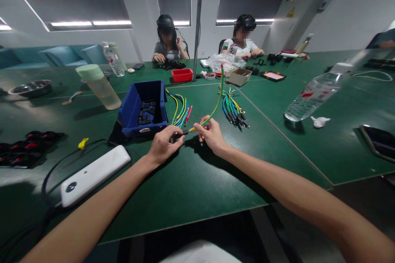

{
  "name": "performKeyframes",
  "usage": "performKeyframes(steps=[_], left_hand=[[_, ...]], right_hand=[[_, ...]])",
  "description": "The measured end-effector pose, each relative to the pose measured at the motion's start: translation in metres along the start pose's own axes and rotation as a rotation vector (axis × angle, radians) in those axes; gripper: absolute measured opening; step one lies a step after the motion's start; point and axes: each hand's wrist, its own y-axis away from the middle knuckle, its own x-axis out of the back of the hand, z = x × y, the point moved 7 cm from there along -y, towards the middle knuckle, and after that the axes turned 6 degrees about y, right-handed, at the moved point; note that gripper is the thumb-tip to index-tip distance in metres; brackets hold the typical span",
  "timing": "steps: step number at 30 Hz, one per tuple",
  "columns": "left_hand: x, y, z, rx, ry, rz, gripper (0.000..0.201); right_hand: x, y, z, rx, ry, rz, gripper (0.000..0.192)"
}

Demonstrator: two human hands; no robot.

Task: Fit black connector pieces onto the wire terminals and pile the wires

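Between thumb and fingers, my left hand (166,144) pinches a black sleeve (184,132) at the near end of a yellow-green wire (219,98). My right hand (212,134) is closed on that wire just beyond the sleeve, and its free length curves upward. Right behind my hands lies a bundle of coloured wires (182,107), some with red ends. A second bundle of wires (232,107), many with black sleeves and metal lugs, rests to the right. Left of my hands stands a blue bin (128,121) with several black sleeves (146,111) in it.
A white power bank (95,174) with a cable lies at left. A green-lidded bottle (100,88) stands by the bin; a water bottle (314,94) and a phone (379,141) are at right. Two people sit across the table, behind a red tray (182,75) and a metal pole (198,28).
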Motion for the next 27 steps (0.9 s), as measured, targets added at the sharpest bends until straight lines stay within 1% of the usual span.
performKeyframes(steps=[5,12,27], left_hand=[[0.0013,-0.0007,0.0013,0.006,-0.008,0.023,0.012],[0.0026,0.0000,0.0022,-0.005,0.054,0.064,0.009],[0.0035,0.0010,0.0073,-0.027,0.063,0.086,0.010]], right_hand=[[-0.0005,0.0000,0.0007,-0.002,-0.017,-0.005,0.037],[-0.0018,0.0021,0.0001,-0.016,-0.032,0.004,0.038],[-0.0050,0.0049,-0.0002,-0.027,-0.060,-0.008,0.038]])
